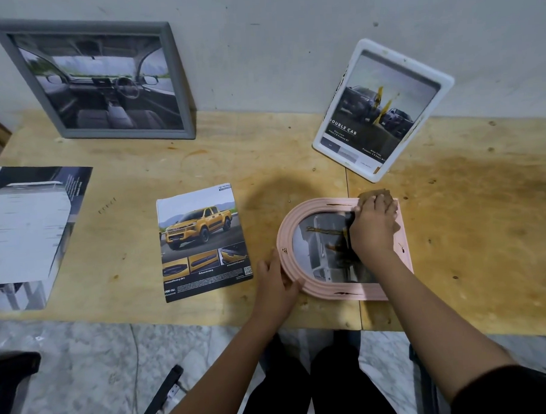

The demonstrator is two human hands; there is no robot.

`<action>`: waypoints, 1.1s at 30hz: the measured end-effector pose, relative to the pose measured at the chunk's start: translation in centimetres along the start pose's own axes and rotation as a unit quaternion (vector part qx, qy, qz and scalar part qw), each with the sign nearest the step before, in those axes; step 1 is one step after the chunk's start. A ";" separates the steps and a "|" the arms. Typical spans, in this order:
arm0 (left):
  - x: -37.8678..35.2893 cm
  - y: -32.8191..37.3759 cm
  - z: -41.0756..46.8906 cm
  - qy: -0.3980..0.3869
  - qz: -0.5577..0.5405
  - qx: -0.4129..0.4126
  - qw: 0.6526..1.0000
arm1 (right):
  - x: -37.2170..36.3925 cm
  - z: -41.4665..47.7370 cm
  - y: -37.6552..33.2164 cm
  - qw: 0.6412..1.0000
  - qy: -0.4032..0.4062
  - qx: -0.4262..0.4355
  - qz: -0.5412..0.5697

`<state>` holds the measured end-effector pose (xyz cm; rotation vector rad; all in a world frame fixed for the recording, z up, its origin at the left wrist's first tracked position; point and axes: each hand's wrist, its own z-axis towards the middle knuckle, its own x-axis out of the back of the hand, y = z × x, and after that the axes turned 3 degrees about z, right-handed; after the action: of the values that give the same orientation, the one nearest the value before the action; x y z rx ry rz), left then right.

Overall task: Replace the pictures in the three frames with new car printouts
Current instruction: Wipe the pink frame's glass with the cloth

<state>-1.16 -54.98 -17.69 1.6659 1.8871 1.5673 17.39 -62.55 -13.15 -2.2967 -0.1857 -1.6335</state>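
A pink oval-windowed frame (pixel 300 218) lies flat on the wooden table (pixel 469 229) with a grey car picture showing in its window. My left hand (pixel 276 285) grips its near-left rim. My right hand (pixel 374 224) lies over the frame's right part, fingers curled on a brown piece at its far edge. A yellow pickup printout (pixel 201 241) lies to the left of the frame. A grey frame (pixel 100 79) with a car-interior picture and a white frame (pixel 383 108) with a dark-truck picture lean against the wall.
A large grey-and-white printed sheet (pixel 29 233) lies at the table's left end. The table's near edge runs just below the pink frame. Below it are a marble floor, my dark-trousered legs and a black bar (pixel 161 396).
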 end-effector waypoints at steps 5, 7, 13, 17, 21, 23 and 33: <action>-0.1 -0.1 0.1 -0.006 -0.002 0.003 1.000 | -0.1 -0.2 0.1 1.000 0.001 0.010 -0.001; -0.1 -0.1 0.1 -0.006 -0.001 0.001 1.000 | -0.1 -0.3 -0.1 1.000 -0.004 0.020 -0.001; 0.1 0.0 0.2 -0.006 0.001 -0.002 1.000 | -1.0 -0.4 -0.9 1.000 -0.004 0.022 0.014; 0.1 0.0 0.2 -0.008 0.002 -0.007 1.000 | -2.0 -0.5 -1.5 0.998 0.007 0.041 0.038; 0.0 -0.2 0.3 -0.007 0.009 -0.007 1.000 | -1.7 -1.3 -3.1 0.997 -0.013 0.040 0.063; 0.1 -0.1 0.3 -0.007 0.007 -0.007 1.000 | -1.6 -1.9 -4.4 0.995 -0.034 0.077 0.053; 0.3 0.1 0.2 0.006 0.002 -0.020 1.000 | -2.0 -3.1 -6.3 0.970 -0.083 0.227 0.038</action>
<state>-1.06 -54.65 -17.57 1.6491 1.8478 1.6091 12.14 -57.47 -12.97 -2.0518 -0.4548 -1.2062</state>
